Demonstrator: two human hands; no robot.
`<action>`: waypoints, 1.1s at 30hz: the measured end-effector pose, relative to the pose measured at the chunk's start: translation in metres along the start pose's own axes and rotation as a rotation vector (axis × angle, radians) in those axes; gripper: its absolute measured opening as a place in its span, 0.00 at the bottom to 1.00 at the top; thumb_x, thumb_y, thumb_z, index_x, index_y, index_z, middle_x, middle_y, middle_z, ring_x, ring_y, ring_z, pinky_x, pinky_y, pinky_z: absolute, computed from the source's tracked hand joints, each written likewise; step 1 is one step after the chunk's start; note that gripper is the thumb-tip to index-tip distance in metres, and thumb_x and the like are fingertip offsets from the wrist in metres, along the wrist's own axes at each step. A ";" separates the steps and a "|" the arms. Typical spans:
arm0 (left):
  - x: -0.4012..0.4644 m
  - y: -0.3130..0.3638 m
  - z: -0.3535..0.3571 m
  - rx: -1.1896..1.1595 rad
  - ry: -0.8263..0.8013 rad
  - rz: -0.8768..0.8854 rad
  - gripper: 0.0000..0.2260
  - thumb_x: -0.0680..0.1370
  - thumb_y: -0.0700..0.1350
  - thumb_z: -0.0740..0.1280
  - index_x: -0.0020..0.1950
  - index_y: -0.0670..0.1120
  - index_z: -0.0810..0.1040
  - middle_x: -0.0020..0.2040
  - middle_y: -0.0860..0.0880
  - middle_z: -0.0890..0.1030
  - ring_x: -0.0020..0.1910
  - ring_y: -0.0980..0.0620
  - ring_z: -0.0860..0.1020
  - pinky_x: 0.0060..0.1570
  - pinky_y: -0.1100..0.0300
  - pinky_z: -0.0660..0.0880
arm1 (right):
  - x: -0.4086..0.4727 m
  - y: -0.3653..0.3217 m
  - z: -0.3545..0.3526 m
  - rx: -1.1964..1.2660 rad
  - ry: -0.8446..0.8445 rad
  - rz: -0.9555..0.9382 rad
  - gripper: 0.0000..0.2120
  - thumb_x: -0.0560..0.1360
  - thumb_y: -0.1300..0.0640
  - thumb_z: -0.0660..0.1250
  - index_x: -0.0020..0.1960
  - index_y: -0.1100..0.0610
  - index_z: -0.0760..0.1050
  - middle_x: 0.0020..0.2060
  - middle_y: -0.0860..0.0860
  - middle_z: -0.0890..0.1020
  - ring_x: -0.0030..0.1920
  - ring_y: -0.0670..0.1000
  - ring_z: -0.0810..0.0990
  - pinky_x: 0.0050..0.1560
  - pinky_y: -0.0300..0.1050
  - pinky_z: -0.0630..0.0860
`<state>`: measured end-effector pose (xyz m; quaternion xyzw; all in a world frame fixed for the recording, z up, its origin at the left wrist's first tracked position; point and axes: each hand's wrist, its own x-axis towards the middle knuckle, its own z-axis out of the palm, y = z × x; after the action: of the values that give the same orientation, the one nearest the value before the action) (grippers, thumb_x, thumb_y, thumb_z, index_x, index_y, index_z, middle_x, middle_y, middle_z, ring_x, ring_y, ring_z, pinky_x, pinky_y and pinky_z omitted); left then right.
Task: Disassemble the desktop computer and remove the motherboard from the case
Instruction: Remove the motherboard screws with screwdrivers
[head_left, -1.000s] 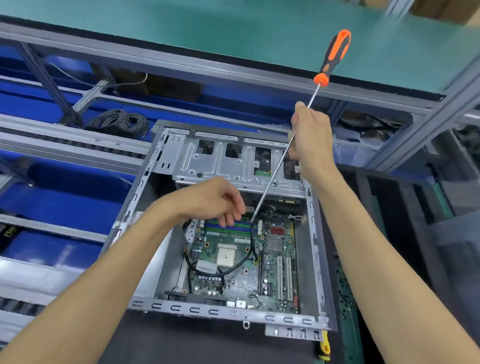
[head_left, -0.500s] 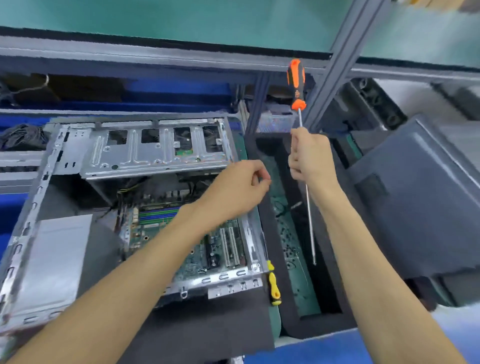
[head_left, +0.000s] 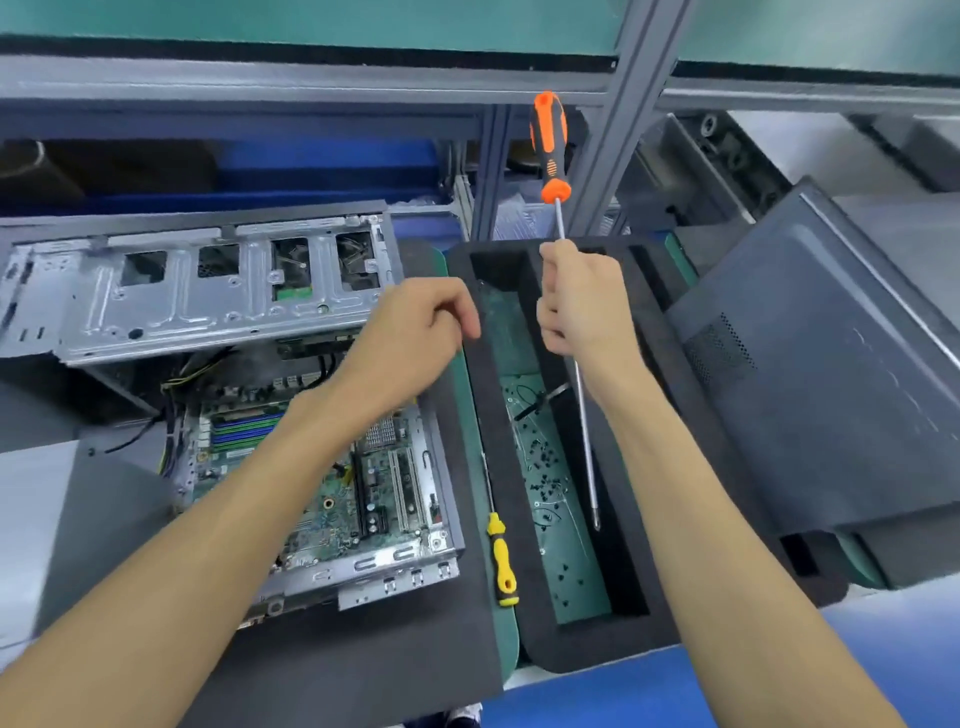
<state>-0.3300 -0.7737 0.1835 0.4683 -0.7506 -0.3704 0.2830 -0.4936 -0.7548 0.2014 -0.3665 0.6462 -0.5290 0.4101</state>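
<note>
The open desktop case (head_left: 395, 566) lies on a black mat at the left, with the green motherboard (head_left: 311, 499) inside it and a metal drive cage (head_left: 208, 296) across its far end. My right hand (head_left: 582, 306) grips the long shaft of an orange-handled screwdriver (head_left: 549, 150), held upright with its tip down over the foam tray (head_left: 498, 395). My left hand (head_left: 415, 343) hovers between the case's right wall and the tray. Its fingers are curled downward, and I see nothing between them.
Several small black screws (head_left: 545, 462) and a cable tie lie on the tray's green floor. A yellow-handled screwdriver (head_left: 503, 561) lies between case and tray. A dark side panel (head_left: 831, 395) leans at the right. Metal shelf rails run across the back.
Both hands have left the motherboard and moved right toward the tray. The screwdriver tip came out of the case and now hangs over the tray. My view has swung right.
</note>
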 end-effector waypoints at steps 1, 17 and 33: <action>-0.005 -0.005 -0.008 -0.013 0.051 -0.001 0.18 0.71 0.29 0.55 0.35 0.47 0.79 0.28 0.51 0.77 0.23 0.58 0.67 0.24 0.67 0.63 | 0.000 0.000 0.010 0.013 -0.031 0.001 0.18 0.80 0.57 0.59 0.37 0.52 0.52 0.27 0.48 0.54 0.23 0.48 0.52 0.24 0.35 0.51; -0.059 -0.144 -0.071 0.709 -0.156 -0.380 0.23 0.74 0.39 0.69 0.69 0.43 0.72 0.63 0.42 0.77 0.60 0.41 0.77 0.58 0.48 0.76 | -0.004 0.030 0.136 0.018 -0.250 -0.169 0.19 0.79 0.55 0.58 0.31 0.55 0.60 0.18 0.49 0.67 0.18 0.51 0.69 0.26 0.45 0.69; -0.056 -0.165 -0.082 0.722 -0.025 -0.296 0.10 0.78 0.43 0.67 0.56 0.51 0.85 0.53 0.46 0.85 0.52 0.41 0.81 0.50 0.51 0.78 | 0.000 0.035 0.141 -0.057 -0.153 -0.233 0.22 0.81 0.53 0.56 0.34 0.66 0.62 0.20 0.54 0.66 0.18 0.49 0.68 0.29 0.48 0.69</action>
<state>-0.1627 -0.7938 0.0903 0.6365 -0.7603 -0.1249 0.0346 -0.3656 -0.8032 0.1520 -0.4899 0.5809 -0.5252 0.3831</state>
